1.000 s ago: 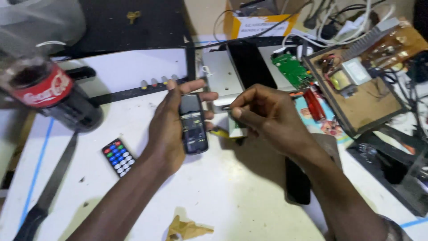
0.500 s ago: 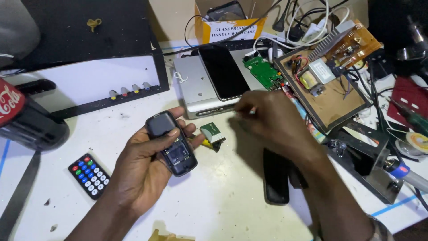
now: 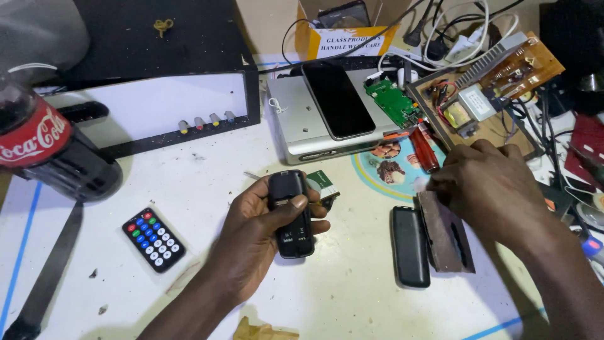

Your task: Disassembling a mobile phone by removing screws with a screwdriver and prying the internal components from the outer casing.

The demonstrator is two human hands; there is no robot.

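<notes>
Gripping a small black phone (image 3: 290, 214) w/ thumb pressed across its middle, the left hand (image 3: 261, 242) is closed round it just above the white tabletop (image 3: 352, 296), roughly centre frame. The right hand (image 3: 494, 189) sits at abt 3 o'clock from the phone, fingers curled down near the top of a brown flat piece (image 3: 447, 233); whether it pinches anything can't be told, fingertips hidden. A black battery cover (image 3: 410, 245) lies touching that piece on its 9 o'clock side. Risks, as a judgement: the phone is held mostly by thumb + palm, so a hard push could make it slip and drop onto the green card (image 3: 322, 184) tucked just behind it at 1 o'clock. The right hand works close to a red-handled screwdriver (image 3: 425, 150) and an open brown circuit board (image 3: 484, 107) at 12–1 o'clock; a careless sweep could knock the tool or snag the wires. The cola bottle (image 3: 50, 151) lying at 10 o'clock, well apart, could roll if the tabletop gets bumped. The small remote (image 3: 153, 239) at 9 o'clock looks safe.
</notes>
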